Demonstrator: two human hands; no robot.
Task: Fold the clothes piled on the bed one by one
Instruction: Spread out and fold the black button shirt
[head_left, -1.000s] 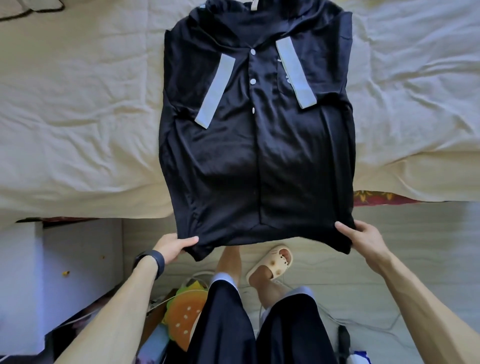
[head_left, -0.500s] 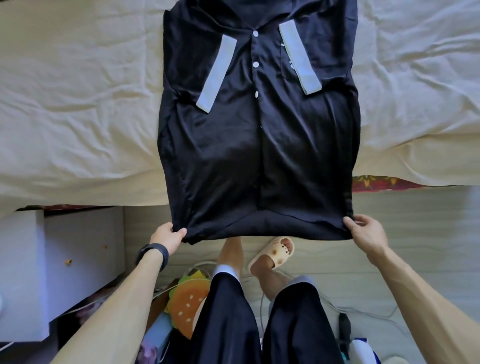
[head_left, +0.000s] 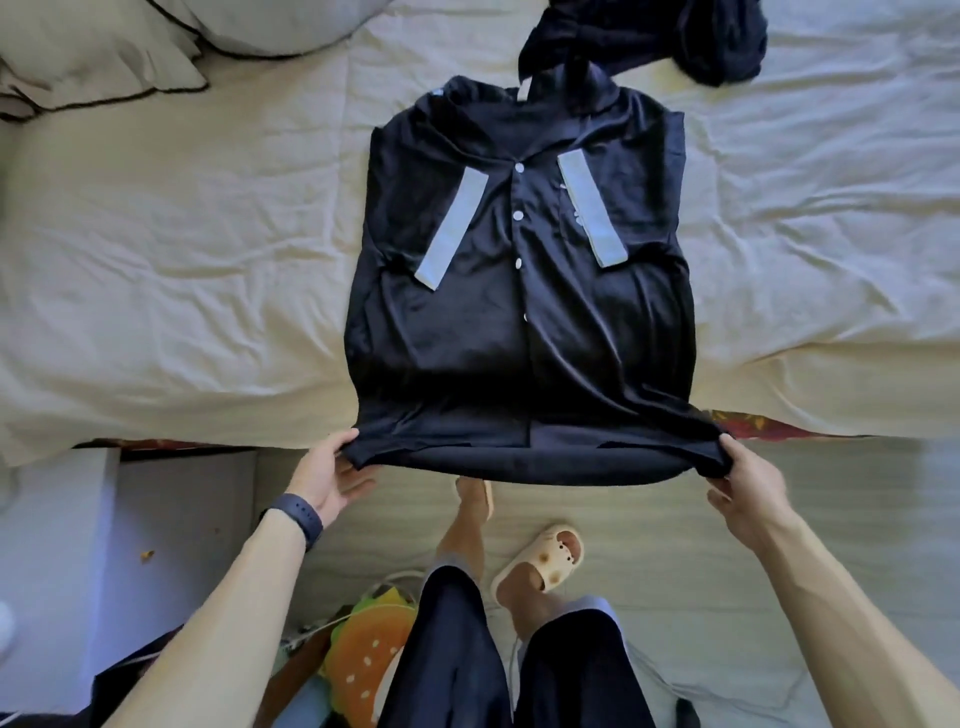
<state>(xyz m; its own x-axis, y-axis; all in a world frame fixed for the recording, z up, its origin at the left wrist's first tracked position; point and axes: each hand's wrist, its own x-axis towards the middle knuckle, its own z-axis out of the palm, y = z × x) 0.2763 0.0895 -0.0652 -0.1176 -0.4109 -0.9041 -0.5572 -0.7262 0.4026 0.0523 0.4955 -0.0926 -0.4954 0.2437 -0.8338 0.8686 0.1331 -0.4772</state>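
Both grips are closed on cloth: our left hand (head_left: 332, 478) pinches the lower-left corner of the black shirt (head_left: 519, 312), thumb on top and fingers beneath, and our right hand (head_left: 748, 493) pinches the lower-right corner the same way. Between them the hem (head_left: 519, 465) is stretched taut. A second ago it hung below the mattress edge, over the floor. Now we have lifted it level with that edge, and the lower layer shows as a dark band beneath the front panel. The rest of the shirt lies flat in the middle of the frame on the bed (head_left: 182, 260), buttons up, with both sleeves already folded inward. We judge that the bottom-to-collar fold is starting and that this garment is nearly finished. At the upper right of the frame a dark heap (head_left: 675, 36) of unfolded clothing touches the collar. A pillow (head_left: 130, 47) lies at the upper left, well apart.
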